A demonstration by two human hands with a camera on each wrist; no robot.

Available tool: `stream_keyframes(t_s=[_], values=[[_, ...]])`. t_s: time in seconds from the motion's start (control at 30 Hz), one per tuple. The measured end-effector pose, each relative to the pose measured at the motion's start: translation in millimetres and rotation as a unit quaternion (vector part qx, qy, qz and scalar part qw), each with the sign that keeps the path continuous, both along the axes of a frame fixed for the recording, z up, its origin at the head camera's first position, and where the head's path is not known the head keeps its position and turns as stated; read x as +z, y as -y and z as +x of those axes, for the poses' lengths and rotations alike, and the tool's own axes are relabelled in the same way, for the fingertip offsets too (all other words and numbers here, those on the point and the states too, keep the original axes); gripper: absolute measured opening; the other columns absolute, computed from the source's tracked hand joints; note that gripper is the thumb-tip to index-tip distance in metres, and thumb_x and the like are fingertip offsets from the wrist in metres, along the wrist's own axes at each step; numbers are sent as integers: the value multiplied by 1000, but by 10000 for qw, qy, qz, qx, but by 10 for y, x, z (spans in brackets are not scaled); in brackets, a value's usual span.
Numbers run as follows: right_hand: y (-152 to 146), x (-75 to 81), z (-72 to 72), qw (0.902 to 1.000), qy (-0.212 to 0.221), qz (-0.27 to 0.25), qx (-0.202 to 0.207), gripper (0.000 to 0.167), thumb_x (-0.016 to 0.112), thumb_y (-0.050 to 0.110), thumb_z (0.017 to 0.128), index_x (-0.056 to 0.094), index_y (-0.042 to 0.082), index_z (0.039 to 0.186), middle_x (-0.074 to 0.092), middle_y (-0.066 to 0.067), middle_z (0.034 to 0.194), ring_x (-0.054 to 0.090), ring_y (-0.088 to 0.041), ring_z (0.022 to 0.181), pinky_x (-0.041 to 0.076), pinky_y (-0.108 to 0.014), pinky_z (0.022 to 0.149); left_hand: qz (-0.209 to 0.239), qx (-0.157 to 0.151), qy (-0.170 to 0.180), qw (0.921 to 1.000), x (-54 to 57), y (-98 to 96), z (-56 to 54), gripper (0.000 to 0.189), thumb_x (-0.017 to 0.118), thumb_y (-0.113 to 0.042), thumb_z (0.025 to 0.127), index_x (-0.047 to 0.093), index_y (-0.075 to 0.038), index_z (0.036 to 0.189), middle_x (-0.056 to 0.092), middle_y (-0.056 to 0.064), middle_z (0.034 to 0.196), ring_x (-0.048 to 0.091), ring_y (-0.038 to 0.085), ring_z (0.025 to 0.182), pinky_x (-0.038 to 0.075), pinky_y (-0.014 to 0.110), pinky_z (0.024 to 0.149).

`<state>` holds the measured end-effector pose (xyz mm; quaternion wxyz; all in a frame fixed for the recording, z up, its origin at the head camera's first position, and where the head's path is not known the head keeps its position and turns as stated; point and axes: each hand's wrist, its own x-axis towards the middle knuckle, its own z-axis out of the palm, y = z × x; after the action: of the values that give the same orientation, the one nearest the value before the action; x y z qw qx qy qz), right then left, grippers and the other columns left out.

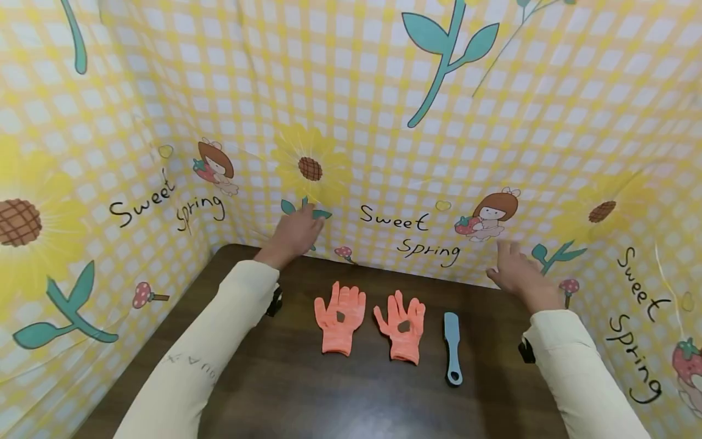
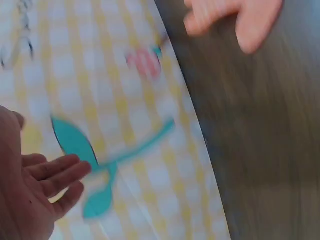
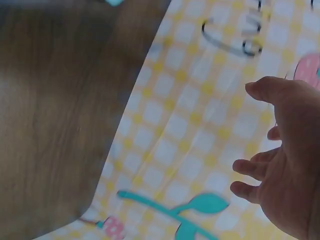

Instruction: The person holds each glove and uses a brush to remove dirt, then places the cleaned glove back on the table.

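Two orange knit work gloves lie flat on the dark table: the left glove point(image 1: 351, 308) and the right glove point(image 1: 412, 341), each with a dark patch at the palm. To their right lies a blue-grey flat tool point(image 1: 452, 341) with a hole in its handle end; its exact kind is unclear. My left hand point(image 1: 298, 231) hangs beyond the table's back edge, before the patterned cloth, fingers loosely extended and holding nothing. My right hand point(image 1: 515, 271) is likewise held up near the back right corner, fingers spread and holding nothing. Neither touches the gloves or the tool.
A yellow-and-white checked cloth point(image 1: 351, 152) with printed sunflowers and lettering rises behind and at both sides of the table point(image 1: 307, 396). Dark wrist devices sit at the left cuff point(image 1: 275, 301) and the right cuff point(image 1: 526, 351).
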<state>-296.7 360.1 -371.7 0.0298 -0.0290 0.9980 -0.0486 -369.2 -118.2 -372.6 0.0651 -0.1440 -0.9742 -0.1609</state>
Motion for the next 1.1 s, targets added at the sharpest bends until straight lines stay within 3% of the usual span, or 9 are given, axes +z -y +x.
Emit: stream_keyframes(t_s=[0.13,0.27,0.43,0.5,0.63,0.73,0.9,0.97,1.1], values=[[181,-90,94,9993,-262,126,227,74,53,30,104,19,-12,154,23,-45,154,32,-63,137,31,-76,107,454,-497,183,9976,-55,-309,216,59,40,-36,110,39,8,150,69,23,113,69,37,100,56,53,93],[343,-233,267,9984,-409,73,370,70,56,31,103,28,-10,152,34,-41,150,37,-58,136,35,-74,106,859,-929,710,9894,-138,-639,532,64,50,-38,107,36,3,155,63,20,137,68,31,110,55,48,98],[474,-392,537,9980,-339,-373,394,68,55,33,104,32,-12,150,41,-39,143,46,-55,129,44,-66,101,1237,-1046,1596,9738,-356,-955,918,69,56,-42,105,36,-1,156,68,20,125,69,26,86,56,44,89],[502,-452,642,9974,-313,-509,400,66,55,33,104,34,-11,149,43,-37,142,50,-53,126,48,-63,97,1219,-1160,1808,9690,-485,-1035,1045,68,56,-40,105,36,0,155,69,20,115,64,22,70,56,41,76],[531,-581,823,9958,-243,-792,401,60,57,30,104,39,-9,146,47,-34,140,58,-47,119,54,-57,88,1249,-1273,1998,9635,-726,-1158,1241,68,60,-35,103,36,4,154,65,20,124,54,10,58,46,29,57],[537,-690,928,9953,-189,-899,294,58,58,29,103,42,-10,143,49,-33,136,61,-44,114,57,-52,81,1697,-1062,2248,9536,-837,-1244,1336,72,63,-32,101,35,9,152,65,28,122,55,18,58,41,30,55],[560,-867,1034,9964,-67,-839,86,52,63,28,101,49,-11,133,55,-30,124,64,-38,102,57,-46,73,2547,-309,2686,9284,-904,-1385,1414,80,69,-33,95,32,12,151,49,33,142,62,38,104,52,47,80],[581,-923,1059,9964,-43,-844,17,51,65,28,100,51,-11,130,56,-28,121,64,-36,99,57,-45,73,2624,1,2739,9253,-932,-1434,1407,81,71,-34,93,33,12,149,43,33,145,58,38,113,51,51,89],[640,-1014,1082,9961,-66,-853,-221,52,67,29,99,52,-12,126,58,-30,117,67,-34,90,57,-46,70,2542,578,2750,9254,-1036,-1523,1356,79,73,-34,91,37,12,144,44,32,135,55,38,105,49,50,86]])
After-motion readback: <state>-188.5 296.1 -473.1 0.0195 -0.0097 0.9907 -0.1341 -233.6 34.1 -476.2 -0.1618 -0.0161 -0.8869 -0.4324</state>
